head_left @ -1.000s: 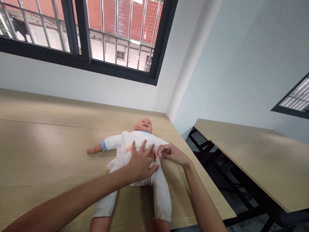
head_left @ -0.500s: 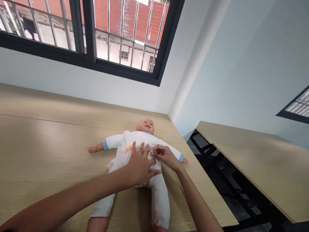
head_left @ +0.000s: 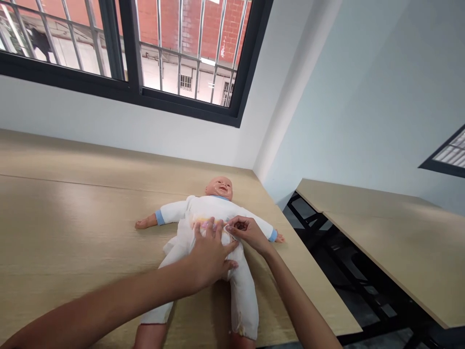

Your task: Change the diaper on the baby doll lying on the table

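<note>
A baby doll [head_left: 209, 206] in a white suit with blue cuffs lies on its back, its head toward the window. Around its waist is a white diaper [head_left: 178, 240] with a coloured print along the front band. My left hand [head_left: 209, 257] rests on the diaper's front, fingers spread and laid flat. Beside it, at the doll's hip on the right, my right hand [head_left: 249, 233] pinches the edge of the diaper between thumb and fingers. The exact bit pinched is partly hidden by the fingertips.
The doll lies on a light wooden table [head_left: 72, 232] against the wall under a barred window [head_left: 185, 48]. To the right, across a dark gap with black metal legs [head_left: 341, 261], stands a second table [head_left: 392, 232].
My left hand has slid slightly down the diaper, showing more of the printed band. My right hand keeps its pinch at the hip. The view has shifted a little.
</note>
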Action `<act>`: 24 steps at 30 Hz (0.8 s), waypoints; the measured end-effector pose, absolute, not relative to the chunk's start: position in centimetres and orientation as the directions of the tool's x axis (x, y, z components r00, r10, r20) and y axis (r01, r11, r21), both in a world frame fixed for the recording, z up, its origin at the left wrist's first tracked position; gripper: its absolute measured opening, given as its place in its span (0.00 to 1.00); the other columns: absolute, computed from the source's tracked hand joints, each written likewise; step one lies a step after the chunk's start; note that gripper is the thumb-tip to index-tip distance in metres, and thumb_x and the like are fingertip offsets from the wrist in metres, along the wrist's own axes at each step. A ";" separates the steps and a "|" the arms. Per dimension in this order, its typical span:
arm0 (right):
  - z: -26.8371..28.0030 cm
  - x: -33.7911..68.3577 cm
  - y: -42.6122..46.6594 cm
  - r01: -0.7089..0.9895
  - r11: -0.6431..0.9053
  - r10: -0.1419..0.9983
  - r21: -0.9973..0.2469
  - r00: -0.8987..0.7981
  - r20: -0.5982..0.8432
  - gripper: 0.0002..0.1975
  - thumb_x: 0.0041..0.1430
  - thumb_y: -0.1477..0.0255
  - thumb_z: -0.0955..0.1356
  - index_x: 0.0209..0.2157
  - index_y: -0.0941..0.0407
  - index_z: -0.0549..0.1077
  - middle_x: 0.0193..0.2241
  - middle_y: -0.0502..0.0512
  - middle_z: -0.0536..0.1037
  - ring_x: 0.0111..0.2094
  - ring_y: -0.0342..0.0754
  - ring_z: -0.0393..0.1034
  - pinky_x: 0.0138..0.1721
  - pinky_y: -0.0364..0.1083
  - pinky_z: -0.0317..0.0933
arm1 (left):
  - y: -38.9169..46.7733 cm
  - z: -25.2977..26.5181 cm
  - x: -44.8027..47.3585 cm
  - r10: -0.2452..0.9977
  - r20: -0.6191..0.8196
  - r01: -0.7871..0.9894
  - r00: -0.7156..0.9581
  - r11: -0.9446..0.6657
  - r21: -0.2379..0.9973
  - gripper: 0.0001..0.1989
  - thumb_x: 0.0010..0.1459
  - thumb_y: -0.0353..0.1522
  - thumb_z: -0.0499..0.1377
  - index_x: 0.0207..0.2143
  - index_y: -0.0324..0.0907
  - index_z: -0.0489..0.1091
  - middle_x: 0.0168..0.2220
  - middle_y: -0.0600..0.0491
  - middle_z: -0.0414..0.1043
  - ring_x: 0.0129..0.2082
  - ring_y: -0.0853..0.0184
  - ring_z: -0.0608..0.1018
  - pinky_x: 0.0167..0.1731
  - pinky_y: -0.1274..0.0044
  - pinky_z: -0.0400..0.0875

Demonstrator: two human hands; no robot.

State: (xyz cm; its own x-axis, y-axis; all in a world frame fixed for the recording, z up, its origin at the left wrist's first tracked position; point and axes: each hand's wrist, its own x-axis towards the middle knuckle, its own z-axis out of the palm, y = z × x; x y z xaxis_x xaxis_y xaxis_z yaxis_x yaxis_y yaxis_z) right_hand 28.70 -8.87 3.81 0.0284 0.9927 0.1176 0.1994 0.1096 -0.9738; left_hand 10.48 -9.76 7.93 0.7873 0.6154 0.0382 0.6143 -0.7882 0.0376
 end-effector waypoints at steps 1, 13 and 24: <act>3.8 28.6 -8.9 0.191 0.107 0.993 -0.976 0.034 0.115 0.18 0.45 0.59 0.75 0.30 0.60 0.75 0.27 0.51 0.73 0.27 0.40 0.62 0.30 0.42 0.56 | -9.9 8.0 10.5 0.619 0.043 0.618 0.784 -0.786 0.020 0.25 0.59 0.49 0.55 0.58 0.56 0.65 0.65 0.39 0.52 0.64 0.38 0.54 0.53 0.44 0.51; 2.8 28.7 -8.3 0.275 0.142 0.968 -0.951 0.163 0.192 0.21 0.41 0.59 0.76 0.34 0.58 0.74 0.26 0.47 0.66 0.26 0.39 0.57 0.27 0.41 0.53 | -11.6 9.1 10.0 0.490 0.073 0.493 0.869 -0.869 -0.047 0.26 0.61 0.45 0.55 0.58 0.44 0.64 0.64 0.36 0.54 0.62 0.45 0.60 0.57 0.53 0.56; 2.6 29.2 -8.2 0.365 0.164 0.943 -0.917 0.216 0.254 0.20 0.45 0.56 0.73 0.32 0.58 0.73 0.23 0.48 0.66 0.25 0.41 0.57 0.27 0.42 0.54 | -11.0 8.6 10.8 0.483 -0.003 0.477 0.876 -0.866 -0.147 0.31 0.61 0.46 0.54 0.61 0.35 0.60 0.59 0.28 0.59 0.60 0.45 0.64 0.55 0.57 0.59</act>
State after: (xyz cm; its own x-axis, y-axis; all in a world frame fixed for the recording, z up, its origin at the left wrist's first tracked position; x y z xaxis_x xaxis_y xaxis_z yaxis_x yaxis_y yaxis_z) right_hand 29.17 -8.18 2.63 0.2158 0.9428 0.2541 0.3646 0.1636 -0.9167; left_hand 10.83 -11.00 8.55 0.8758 0.4826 -0.0032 0.4769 -0.8665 -0.1475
